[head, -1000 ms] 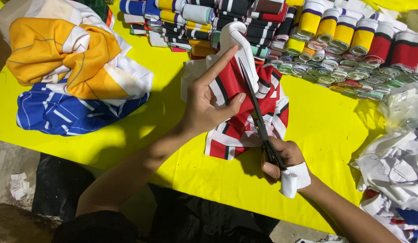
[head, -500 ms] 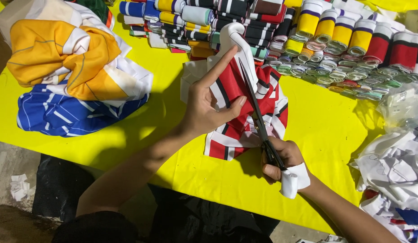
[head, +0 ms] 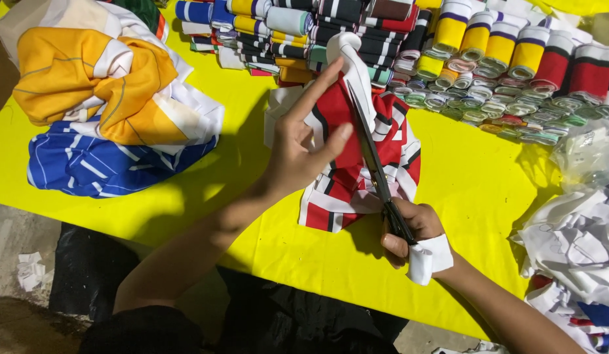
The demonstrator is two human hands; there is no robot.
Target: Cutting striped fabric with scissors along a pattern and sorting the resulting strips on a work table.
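Observation:
A red, white and black striped fabric piece (head: 347,177) lies on the yellow table (head: 475,196). My left hand (head: 304,141) presses on it, index finger stretched up toward a white strip (head: 357,69) of the cloth. My right hand (head: 409,233), with a white band at the wrist, grips the handles of long black scissors (head: 373,160). The blades run up along the white strip, beside my left fingers.
A heap of orange, white and blue garments (head: 104,98) sits at the left. Rows of folded striped ribbing (head: 488,52) line the far edge. White and clear scraps (head: 580,242) pile up at the right. The table's near edge runs diagonally above a dark floor.

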